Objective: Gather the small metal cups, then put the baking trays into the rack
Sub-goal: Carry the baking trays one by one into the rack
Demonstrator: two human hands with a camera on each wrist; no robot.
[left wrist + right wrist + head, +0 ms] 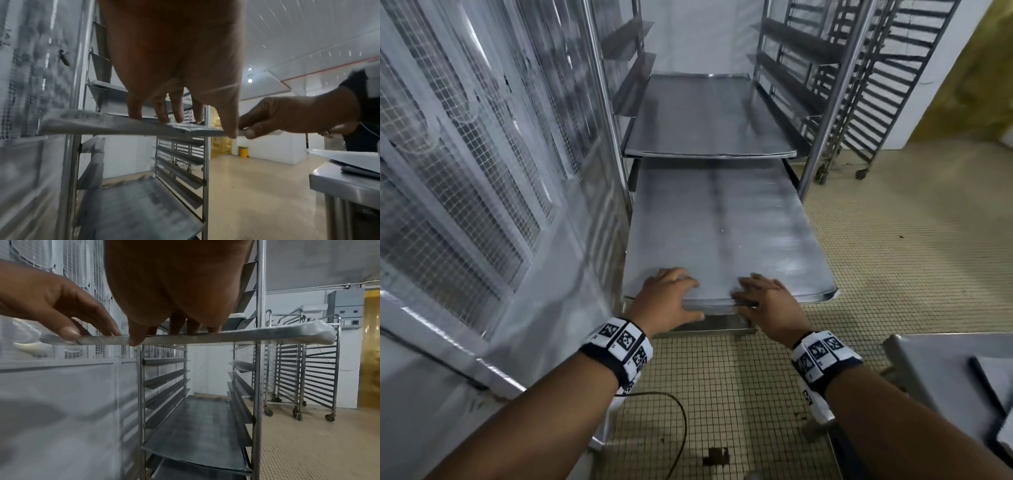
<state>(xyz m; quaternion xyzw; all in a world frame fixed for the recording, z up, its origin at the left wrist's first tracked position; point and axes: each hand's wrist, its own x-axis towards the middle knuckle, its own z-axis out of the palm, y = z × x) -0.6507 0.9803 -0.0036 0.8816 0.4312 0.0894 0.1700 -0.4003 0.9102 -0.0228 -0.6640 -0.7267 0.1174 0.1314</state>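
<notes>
Left hand (667, 296) and right hand (767, 301) pinching baking tray (722, 233) near edge, fingers atop, thumbs below

Beige small-tiled floor (887, 240), dark stains near bottom edge. Black cable (681, 421) curves across floor. White wire-mesh panel wall (465, 178) on left, translucent plastic over it. Two spare wheeled trolleys (304, 369) by far white wall, shelves bare. Steel desk (345, 181) at right, flat sheets lying on it. Yellow bin (243, 151) by far wall. Yellow strip curtain (370, 345) at right. Grey electrical box (345, 305) on wall.
</notes>
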